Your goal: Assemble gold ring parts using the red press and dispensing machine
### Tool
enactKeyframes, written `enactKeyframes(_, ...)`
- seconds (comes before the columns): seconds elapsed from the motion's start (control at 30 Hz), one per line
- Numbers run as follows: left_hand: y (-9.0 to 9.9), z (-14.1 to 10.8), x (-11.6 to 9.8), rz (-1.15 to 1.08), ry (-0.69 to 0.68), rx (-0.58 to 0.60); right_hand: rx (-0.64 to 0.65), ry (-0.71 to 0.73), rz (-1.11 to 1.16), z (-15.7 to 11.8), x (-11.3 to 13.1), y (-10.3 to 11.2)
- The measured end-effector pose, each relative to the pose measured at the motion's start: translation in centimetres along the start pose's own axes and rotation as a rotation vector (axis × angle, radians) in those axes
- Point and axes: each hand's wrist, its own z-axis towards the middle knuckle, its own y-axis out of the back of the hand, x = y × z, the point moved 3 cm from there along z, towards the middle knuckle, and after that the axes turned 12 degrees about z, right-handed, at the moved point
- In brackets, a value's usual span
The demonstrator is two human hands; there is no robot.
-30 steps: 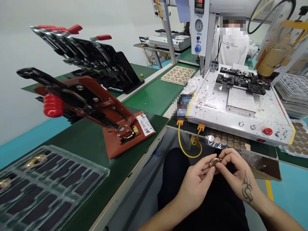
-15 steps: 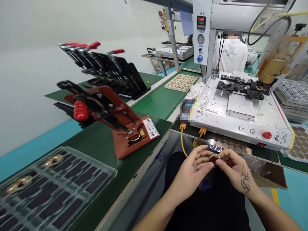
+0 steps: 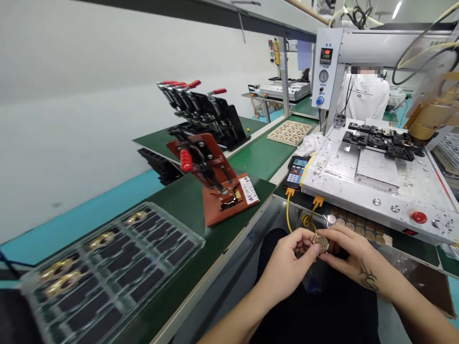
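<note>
A small round gold-rimmed watch case (image 3: pixel 322 244) is held over my lap, its flat marked face showing. My left hand (image 3: pixel 292 258) pinches its left edge between thumb and fingers. From the other side my right hand (image 3: pixel 353 255), with a tattoo near the wrist, grips its right edge with thumb and fingers. To the left, a brown-red clamp press (image 3: pixel 215 208) with a red handle stands on the green bench. A clear tray (image 3: pixel 143 260) with several gold watch parts lies at the lower left.
A white machine (image 3: pixel 333 179) with black fixtures fills the right. Beside it lies a keypad controller (image 3: pixel 297 172) with yellow cables. Black clamp presses (image 3: pixel 229 119) and a beige parts tray (image 3: pixel 289 133) sit farther back. A person in white (image 3: pixel 366 98) is behind the machine.
The view has swung left, showing more of the clear tray. The watch case has turned so its flat face is now visible between my hands, which both still hold it.
</note>
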Motion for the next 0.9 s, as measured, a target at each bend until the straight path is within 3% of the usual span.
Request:
enactKeyframes(0.1, 1.7, -0.3, -1.4, 0.099, -0.05, -0.011, 0.043, 0.145, -0.143, 1.5, 0.3, 0.2)
enactKeyframes(0.2, 5.4, -0.7, -4.0, 0.243, -0.13, -0.055, 0.006, 0.281, -0.202, 3.7, 0.4, 0.0)
enactKeyframes(0.3, 11.5, -0.7, -7.4, 0.413, -0.284, -0.366, -0.048, 0.326, -0.175, 6.1, 0.7, -0.1)
enactKeyframes(0.4, 17.6, -0.3, -10.1, 0.692, -0.625, -0.708, -0.129, 0.277, -0.1, 7.8, 0.9, -0.4)
enactKeyframes(0.47, 20.2, 0.6, -10.4, 0.932, -0.844, -0.693, -0.167, 0.25, -0.038, 8.4, 0.9, -0.6)
enactKeyframes(0.53, 21.6, 1.7, -9.8, 1.12, -0.948, -0.543, -0.167, 0.233, 0.004, 8.8, 0.7, -0.8)
enactKeyframes(0.6, 22.2, 2.4, -9.3, 1.169, -0.969, -0.471, -0.17, 0.214, 0.026, 9.3, 0.5, -1.0)
enactKeyframes(0.73, 24.0, 3.8, -11.7, 0.914, -0.885, -0.629, -0.152, 0.197, 0.059, 12.0, 0.4, -1.8)
enactKeyframes(0.83, 27.9, 5.9, -14.5, 0.672, -0.763, -0.78, -0.081, 0.185, 0.08, 15.5, 0.2, -3.5)
enactKeyframes(0.9, 31.3, 7.0, -14.7, 0.629, -0.68, -0.832, -0.038, 0.151, 0.103, 17.6, -0.5, -4.9)
